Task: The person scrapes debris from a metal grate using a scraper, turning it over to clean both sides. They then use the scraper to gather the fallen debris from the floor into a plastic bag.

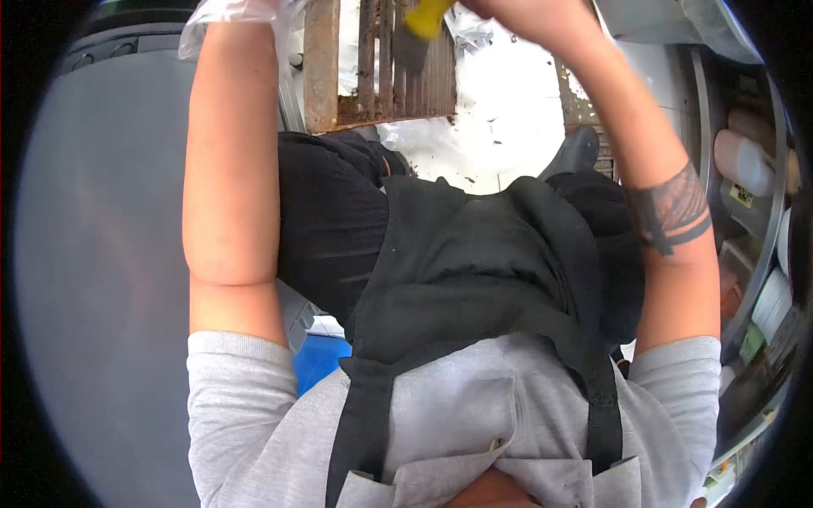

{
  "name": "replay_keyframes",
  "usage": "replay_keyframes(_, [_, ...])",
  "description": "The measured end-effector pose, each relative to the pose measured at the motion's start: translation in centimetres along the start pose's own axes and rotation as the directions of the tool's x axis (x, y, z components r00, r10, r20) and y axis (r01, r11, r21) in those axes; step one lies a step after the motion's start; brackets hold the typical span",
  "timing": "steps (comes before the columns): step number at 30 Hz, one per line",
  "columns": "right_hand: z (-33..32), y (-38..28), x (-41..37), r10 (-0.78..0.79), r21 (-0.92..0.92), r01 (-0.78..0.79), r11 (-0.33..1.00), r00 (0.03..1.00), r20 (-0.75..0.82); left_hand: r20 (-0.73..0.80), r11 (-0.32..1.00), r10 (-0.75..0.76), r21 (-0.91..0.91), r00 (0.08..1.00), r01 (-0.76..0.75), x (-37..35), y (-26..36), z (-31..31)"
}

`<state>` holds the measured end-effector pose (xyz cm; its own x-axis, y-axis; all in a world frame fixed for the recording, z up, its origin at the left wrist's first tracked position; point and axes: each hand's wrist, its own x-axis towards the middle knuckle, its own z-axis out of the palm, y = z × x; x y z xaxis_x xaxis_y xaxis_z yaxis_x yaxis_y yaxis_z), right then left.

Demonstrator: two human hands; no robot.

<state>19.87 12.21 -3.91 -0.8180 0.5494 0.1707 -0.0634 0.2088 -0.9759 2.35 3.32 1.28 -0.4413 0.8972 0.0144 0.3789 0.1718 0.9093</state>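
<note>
At the top edge my right hand is closed around a scraper with a yellow handle; the frame cuts off part of the grip. Its dark, flat blade points down against the slats of a rusty, grimy metal grate. The grate stands tilted in front of my knees, its surface brown and stained. My left forearm reaches up along the grate's left side, with a clear plastic glove cuff around the wrist. My left hand itself lies beyond the top edge, so its fingers are hidden.
White floor with dark crumbs and clear plastic lies behind the grate. A grey panel fills the left side. On the right, shelves hold bottles and stacked white items. Another brown slatted piece lies near my right shoe.
</note>
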Motion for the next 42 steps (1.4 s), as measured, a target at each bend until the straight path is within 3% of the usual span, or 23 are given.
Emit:
replay_keyframes(2, [1.0,0.3,-2.0,-0.074,-0.125,0.077,0.989,0.997,0.03,0.005,0.998,0.018,-0.054,1.0,-0.018,0.0,0.2,0.1])
replay_keyframes(3, [1.2,0.2,-2.5,0.042,0.044,-0.044,0.998,0.998,0.044,0.008,0.996,0.023,-0.081,1.0,-0.022,-0.1,0.2,0.2])
replay_keyframes(4, [1.3,0.4,-2.9,0.044,0.046,-0.046,0.998,0.998,0.037,0.017,0.991,0.052,-0.125,0.999,-0.049,-0.6,0.0,0.4])
replay_keyframes(6, [1.6,1.1,-4.0,0.128,0.133,-0.119,0.984,0.99,-0.063,-0.065,0.989,-0.146,-0.019,0.987,0.146,-0.2,0.1,0.6])
replay_keyframes(8, [2.6,1.7,-6.2,0.264,0.195,-0.225,0.955,0.942,-0.208,-0.021,0.992,-0.116,-0.056,0.993,0.114,0.9,-0.1,-0.9])
replay_keyframes(10, [3.9,2.3,-8.0,0.499,0.554,-0.307,0.774,0.834,-0.236,-0.002,0.979,-0.174,-0.109,0.985,0.172,1.2,0.0,-1.2])
replay_keyframes(11, [3.9,2.6,-8.4,0.506,0.561,-0.303,0.77,0.826,-0.248,-0.022,0.982,-0.162,-0.098,0.987,0.159,0.9,-0.4,-0.8])
replay_keyframes(13, [3.3,3.7,-8.8,0.572,0.77,-0.247,0.588,0.8,-0.181,-0.049,0.983,-0.177,-0.062,0.983,0.174,0.3,0.8,0.3])
replay_keyframes(14, [2.7,4.0,-9.1,0.505,0.762,-0.184,0.621,0.838,-0.208,-0.098,0.982,-0.189,-0.033,0.977,0.187,0.1,1.2,0.5])
replay_keyframes(16, [2.1,2.2,-9.2,0.619,0.794,-0.203,0.573,0.742,-0.258,-0.056,0.989,-0.147,-0.022,0.988,0.146,0.0,1.1,0.3])
replay_keyframes(20, [1.0,0.5,-11.0,0.504,0.687,-0.194,0.7,0.816,-0.283,-0.052,0.993,-0.116,-0.026,0.992,0.115,0.4,0.7,0.5])
replay_keyframes(22, [0.8,-0.3,-12.0,0.504,0.697,-0.245,0.674,0.842,-0.192,-0.023,0.985,-0.089,-0.152,0.996,0.085,0.2,0.9,0.7])
replay_keyframes(25, [2.6,-1.1,-13.5,0.623,0.894,-0.266,0.359,0.782,-0.018,-0.032,0.989,-0.11,-0.105,0.993,0.106,0.0,0.9,0.3])
replay_keyframes(26, [3.1,-1.1,-13.9,0.622,0.895,-0.267,0.358,0.783,-0.015,-0.026,0.987,-0.118,-0.116,0.993,0.114,0.1,0.8,0.2])
replay_keyframes(28, [3.4,-1.1,-14.5,0.608,0.893,-0.379,0.245,0.777,0.163,-0.057,0.978,-0.176,-0.125,0.983,0.168,0.2,1.3,0.3])
replay_keyframes(30, [2.8,-1.1,-14.6,0.59,0.848,-0.442,0.294,0.782,0.203,-0.009,0.971,-0.103,-0.217,0.995,0.098,0.2,1.0,0.2])
replay_keyframes(32, [2.8,-0.4,-14.8,0.56,0.514,-0.54,0.666,0.818,0.133,-0.029,0.974,-0.125,-0.195,0.992,0.117,0.3,1.0,0.2])
replay_keyframes(33, [3.0,-1.3,-14.4,0.588,0.417,-0.571,0.707,0.802,0.102,-0.021,0.969,-0.118,-0.219,0.993,0.111,0.3,0.8,0.3])
replay_keyframes(34, [3.4,-1.5,-14.3,0.584,0.411,-0.567,0.714,0.806,0.098,-0.01,0.964,-0.112,-0.245,0.994,0.106,0.4,0.7,0.3])
replay_keyframes(36, [4.1,-1.4,-13.8,0.37,0.006,-0.374,0.927,0.914,-0.169,-0.047,0.97,-0.118,-0.218,0.992,0.105,0.5,0.7,0.6])
replay_keyframes(39, [3.2,-1.2,-11.6,0.372,0.003,-0.387,0.922,0.883,-0.288,-0.059,0.962,-0.177,-0.221,0.982,0.16,0.7,1.0,0.7])
replay_keyframes(42, [1.3,0.8,-8.3,0.238,-0.043,-0.285,0.958,0.865,-0.442,-0.035,0.978,-0.128,-0.171,0.991,0.121,0.6,0.6,0.2])
